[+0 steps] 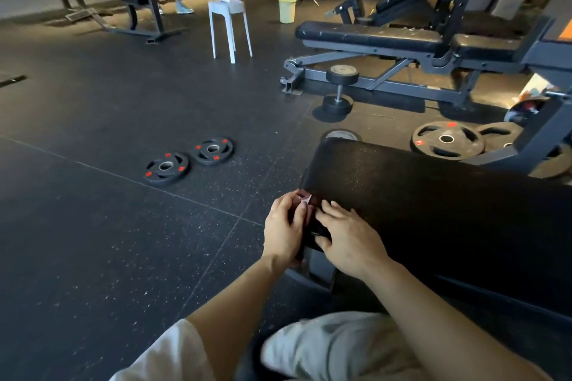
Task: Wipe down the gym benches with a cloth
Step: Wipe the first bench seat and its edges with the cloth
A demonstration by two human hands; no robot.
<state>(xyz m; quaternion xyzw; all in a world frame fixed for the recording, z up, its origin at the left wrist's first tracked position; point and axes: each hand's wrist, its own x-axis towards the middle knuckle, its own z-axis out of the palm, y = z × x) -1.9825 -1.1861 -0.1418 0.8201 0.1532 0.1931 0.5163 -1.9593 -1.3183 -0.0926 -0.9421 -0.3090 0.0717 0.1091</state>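
Both hands meet at the near left corner of the black padded bench [433, 210], whose right part is cut off by the picture edge. The left hand [283, 229] is curled against the side edge of the pad and pinches a small cloth [303, 198]. Only a pale pinkish tip of the cloth shows above the fingers; the rest is hidden behind the hand, so its size and shape are hard to make out. The right hand [346, 235] lies on the top of the pad at the same corner, with the fingers bent over the edge and the thumb under it, gripping the pad.

The legs of the bench are mostly hidden by the arms and by a pale knee at the bottom edge.

On the dark rubber floor [93, 226], two small weight plates [188, 159] lie flat, well apart from the bench. A second bench [368, 35] stands farther back, with a dumbbell [339, 91] upright beside its frame. A white stool [230, 29] and a pale bin [287, 10] stand behind. Larger plates [447, 140] lie at the right, partly hidden by a frame.
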